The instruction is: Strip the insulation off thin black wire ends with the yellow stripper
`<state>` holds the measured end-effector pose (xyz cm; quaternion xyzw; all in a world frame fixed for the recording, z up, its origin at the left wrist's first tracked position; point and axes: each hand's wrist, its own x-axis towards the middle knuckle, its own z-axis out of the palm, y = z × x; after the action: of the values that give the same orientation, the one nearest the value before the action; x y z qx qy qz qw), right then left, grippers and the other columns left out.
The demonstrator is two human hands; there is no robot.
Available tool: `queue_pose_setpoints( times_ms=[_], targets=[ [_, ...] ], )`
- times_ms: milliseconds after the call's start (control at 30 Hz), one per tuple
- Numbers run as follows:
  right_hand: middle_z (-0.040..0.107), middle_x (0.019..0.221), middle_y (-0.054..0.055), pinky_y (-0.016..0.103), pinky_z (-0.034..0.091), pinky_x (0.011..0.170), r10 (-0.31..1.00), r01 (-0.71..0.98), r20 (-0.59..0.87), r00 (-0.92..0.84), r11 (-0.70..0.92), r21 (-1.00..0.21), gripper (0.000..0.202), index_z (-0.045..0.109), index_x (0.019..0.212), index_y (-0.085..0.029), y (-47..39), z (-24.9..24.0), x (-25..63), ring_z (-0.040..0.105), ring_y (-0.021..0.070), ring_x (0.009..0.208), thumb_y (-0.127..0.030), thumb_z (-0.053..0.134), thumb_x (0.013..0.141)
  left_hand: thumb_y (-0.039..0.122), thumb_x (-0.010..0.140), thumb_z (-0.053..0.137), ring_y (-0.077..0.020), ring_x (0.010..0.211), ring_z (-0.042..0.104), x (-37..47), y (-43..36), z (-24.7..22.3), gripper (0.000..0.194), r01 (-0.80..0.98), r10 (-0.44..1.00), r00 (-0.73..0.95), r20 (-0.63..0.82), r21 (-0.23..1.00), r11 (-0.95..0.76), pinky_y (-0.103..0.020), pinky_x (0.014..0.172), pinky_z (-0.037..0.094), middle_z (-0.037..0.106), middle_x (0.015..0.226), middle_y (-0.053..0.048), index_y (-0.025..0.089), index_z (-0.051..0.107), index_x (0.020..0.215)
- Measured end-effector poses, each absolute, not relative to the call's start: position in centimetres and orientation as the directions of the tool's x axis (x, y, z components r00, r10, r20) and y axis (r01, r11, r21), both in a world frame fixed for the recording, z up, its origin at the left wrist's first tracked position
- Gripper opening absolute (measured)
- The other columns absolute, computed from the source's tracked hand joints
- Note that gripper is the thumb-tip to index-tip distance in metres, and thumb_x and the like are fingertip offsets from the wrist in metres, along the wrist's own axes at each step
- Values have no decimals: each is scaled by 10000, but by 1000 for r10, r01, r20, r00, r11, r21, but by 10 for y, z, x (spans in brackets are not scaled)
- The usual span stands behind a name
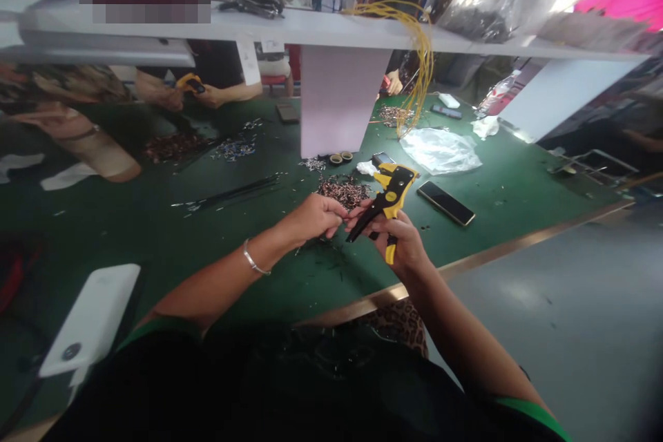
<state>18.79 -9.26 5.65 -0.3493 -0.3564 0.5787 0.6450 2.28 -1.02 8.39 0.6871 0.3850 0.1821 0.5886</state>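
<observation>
Presently, locate the stripper point(392, 195) in the right hand point(407, 238), wrapped by the fingers at the handles. Note the slanted long axis: head up and away from the body, handles spread down toward the right wrist and toward the left hand point(320, 216). See the left hand drawn to a narrow pinch, with fingertips just beside, perhaps touching, those of the right; cannot tell whether gripping anything. Find the wire pile point(342, 189) on the desk point(518, 186), just beyond both sets of fingertips and left of the stripper. Treat the left hand as nearer to the long wires point(233, 192), lying farther left, beyond the forearm, aligned crosswise with a slight slant. Find the phone point(446, 203) right of the stripper.
</observation>
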Motion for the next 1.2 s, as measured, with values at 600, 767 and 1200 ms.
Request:
queue_pose_setpoints(
  times_ms=[600, 767, 1200],
  targets=[
    [787, 833, 28, 459, 611, 803, 991, -419, 66, 120, 111, -901, 410, 653, 979, -220, -82, 36, 164, 761, 275, 782, -104, 636, 587, 197, 671, 572, -93, 514, 440, -2, -3, 57, 189, 336, 760, 647, -60, 918, -213, -269, 534, 336, 600, 566, 11, 138, 731, 755],
    [774, 859, 25, 416, 598, 762, 977, -301, 60, 206, 121, -946, 344, 664, 921, -212, -98, 26, 173, 747, 248, 754, -108, 646, 593, 259, 720, 616, -93, 499, 434, -6, 4, 53, 137, 352, 812, 576, -87, 924, -151, -278, 536, 340, 596, 544, 2, 151, 698, 701],
    [771, 790, 9, 364, 584, 725, 911, -391, -170, 375, -11, -920, 322, 642, 847, -192, -99, -24, 172, 739, 218, 692, -81, 647, 546, 267, 750, 651, -73, 463, 384, -19, 16, 55, 122, 303, 881, 465, -88, 951, -65, -291, 496, 275, 592, 552, -10, 168, 685, 687]
  ],
)
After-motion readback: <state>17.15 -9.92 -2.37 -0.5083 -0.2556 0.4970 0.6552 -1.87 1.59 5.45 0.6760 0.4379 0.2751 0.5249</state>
